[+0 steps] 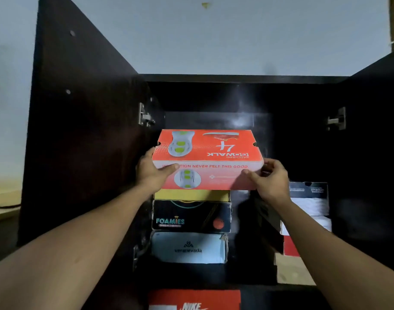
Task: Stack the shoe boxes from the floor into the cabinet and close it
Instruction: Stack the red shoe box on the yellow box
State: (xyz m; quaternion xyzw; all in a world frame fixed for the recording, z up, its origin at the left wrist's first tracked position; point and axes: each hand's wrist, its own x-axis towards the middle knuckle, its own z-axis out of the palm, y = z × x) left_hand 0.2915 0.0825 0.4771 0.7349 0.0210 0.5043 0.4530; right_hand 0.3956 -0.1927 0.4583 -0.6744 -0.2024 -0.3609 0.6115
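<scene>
Two bare forearms (80, 242) nearest, stretched up toward dark wooden cabinet (214, 78), both doors open. Left hand (150, 173) grips left end of orange-red cardboard shoe box (207, 153), thumb on front face. Right hand (269, 180) pinches right front corner. Box straight ahead between hands, long axis left-right, both hands equally near, over flat yellow box (191, 195) topping left stack. Whether it rests there unclear. Fingers behind box hidden; right stack dim.

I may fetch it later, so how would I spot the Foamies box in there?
Look inside the open dark cabinet, at the left stack of boxes. Below the orange box and the yellow box sits the Foamies box: black, with teal lettering, just above the pale blue box.
</scene>
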